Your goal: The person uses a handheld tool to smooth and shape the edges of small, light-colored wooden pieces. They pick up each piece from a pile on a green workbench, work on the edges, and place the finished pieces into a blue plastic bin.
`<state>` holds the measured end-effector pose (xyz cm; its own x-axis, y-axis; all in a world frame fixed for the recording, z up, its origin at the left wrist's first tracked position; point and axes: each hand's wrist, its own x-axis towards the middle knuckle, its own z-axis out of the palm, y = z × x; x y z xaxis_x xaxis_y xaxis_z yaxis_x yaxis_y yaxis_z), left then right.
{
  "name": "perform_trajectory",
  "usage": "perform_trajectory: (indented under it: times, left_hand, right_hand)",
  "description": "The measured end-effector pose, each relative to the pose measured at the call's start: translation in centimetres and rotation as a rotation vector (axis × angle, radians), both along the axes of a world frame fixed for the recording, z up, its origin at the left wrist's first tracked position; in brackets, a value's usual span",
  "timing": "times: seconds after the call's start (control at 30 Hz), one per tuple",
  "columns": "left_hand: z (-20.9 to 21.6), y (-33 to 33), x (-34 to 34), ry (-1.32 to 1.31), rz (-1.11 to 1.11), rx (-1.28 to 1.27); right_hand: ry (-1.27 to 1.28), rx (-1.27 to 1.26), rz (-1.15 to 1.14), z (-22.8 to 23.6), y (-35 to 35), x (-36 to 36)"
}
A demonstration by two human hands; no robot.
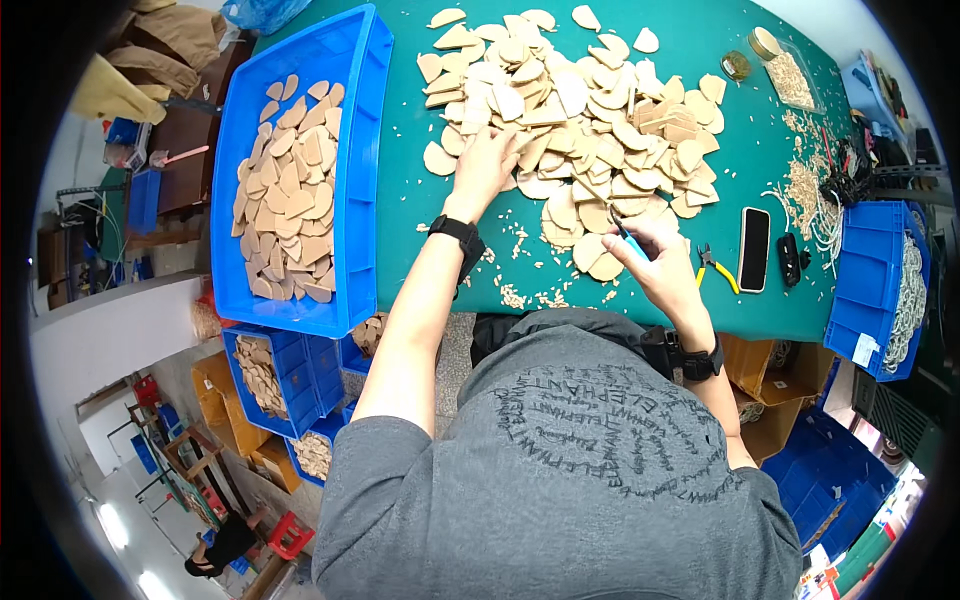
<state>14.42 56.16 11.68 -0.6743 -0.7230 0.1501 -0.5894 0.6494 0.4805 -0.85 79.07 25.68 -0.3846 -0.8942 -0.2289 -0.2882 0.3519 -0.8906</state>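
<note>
Pliers (717, 268) (yellow-handled) beside right hand (655, 262) — phone (754, 249) beyond.

The person wears a grey short-sleeved T-shirt (560, 470) with dark lettering printed in a spiral across it, bare forearms, and a black watch-like band on each wrist (462, 236)

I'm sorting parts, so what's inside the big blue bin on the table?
The big blue bin holds a heap of flat tan wooden pieces, overlapping; the bin floor beneath them and any lower layers are covered.
</note>
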Motion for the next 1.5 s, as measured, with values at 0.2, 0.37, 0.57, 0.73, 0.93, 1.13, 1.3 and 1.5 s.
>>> perform_trajectory:
  times: [0.2,0.37,0.57,0.73,0.93,1.13,1.3,1.5]
  left_hand:
    - [7.0,2.9,0.5,0.414,0.014,1.105]
    - [12.8,7.1,0.4,0.477,-0.002,1.162]
    - [12.7,8.9,0.6,0.535,-0.047,1.049]
    - [13.1,9.2,0.8,0.479,-0.056,0.963]
    - [12.7,9.5,1.2,0.541,-0.045,0.877]
    - [13.4,9.5,1.4,0.457,-0.054,0.860]
    - [13.8,9.5,1.4,0.423,-0.065,0.795]
    - [13.8,9.6,1.4,0.416,-0.059,0.788]
  right_hand:
    - [-0.034,0.022,0.017,-0.6,-1.0,-0.3]
    - [-0.001,-0.001,0.052,0.4,-2.0,-0.2]
    - [0.016,-0.082,0.099,1.0,-1.9,-0.3]
    - [-0.033,-0.072,0.097,0.5,-1.6,-0.3]
    - [-0.043,-0.044,0.110,1.1,-1.6,-0.1]
    - [-0.043,-0.054,0.116,0.9,-1.7,-0.2]
    - [-0.046,-0.067,0.127,1.0,-1.8,-0.1]
    - [-0.081,-0.102,0.114,-0.1,-1.8,-0.2]
